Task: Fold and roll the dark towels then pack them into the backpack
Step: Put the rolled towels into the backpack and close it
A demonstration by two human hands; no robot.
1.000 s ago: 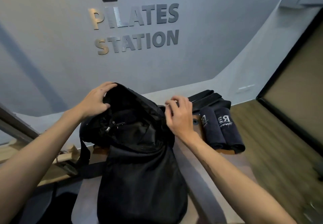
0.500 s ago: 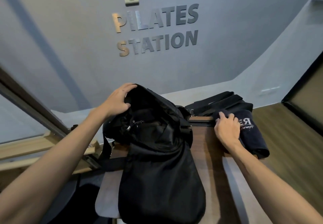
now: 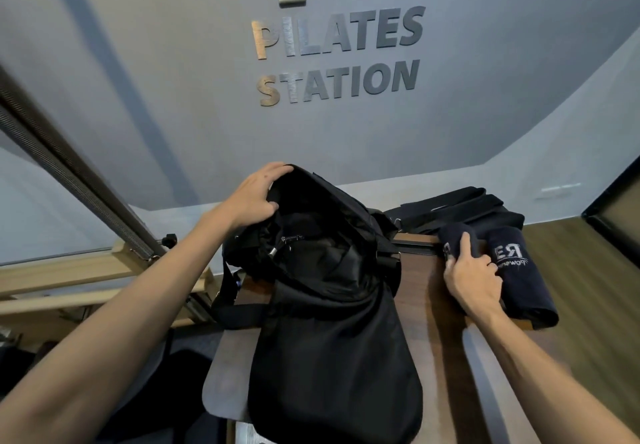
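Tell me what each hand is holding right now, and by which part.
The left hand holds the backpack by the rim of its open mouth. The right hand has its grip on the nearer rolled towel, around its middle.

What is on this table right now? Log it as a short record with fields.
backpack: black backpack lying on the wooden table, mouth open
left hand: left hand grips the top rim of the backpack, holding it open
right hand: right hand grips the near rolled towel
other towel: second rolled towel, white logo, beside it
packed: no towel visible inside
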